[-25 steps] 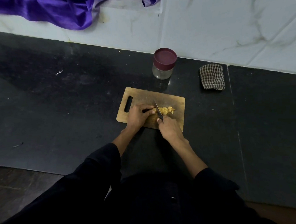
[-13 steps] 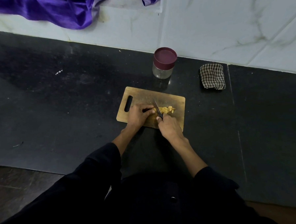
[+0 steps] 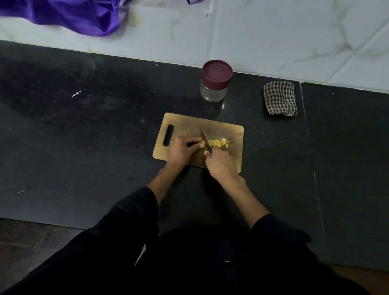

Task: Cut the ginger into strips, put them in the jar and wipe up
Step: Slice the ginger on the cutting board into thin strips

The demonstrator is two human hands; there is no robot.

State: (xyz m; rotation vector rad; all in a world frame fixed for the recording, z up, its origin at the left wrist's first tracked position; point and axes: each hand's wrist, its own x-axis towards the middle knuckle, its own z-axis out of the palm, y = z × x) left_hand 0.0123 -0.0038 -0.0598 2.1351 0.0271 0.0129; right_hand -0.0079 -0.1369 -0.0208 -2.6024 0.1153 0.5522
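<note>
Left hand pins ginger on board; right hand grips knife; lidded jar, cloth behind.

A dark stone counter carries a wooden cutting board near its centre. At one o'clock from the board stands a jar with a maroon lid; at two o'clock lies a folded checked cloth. Small pale specks, possibly crumbs, lie at ten o'clock.

Left hand curls knuckles-up, fingertips pinned down and pointing right, while the right hand sits just beside it, fist wrapped tight, both forearms angling in from dark sleeves.
</note>
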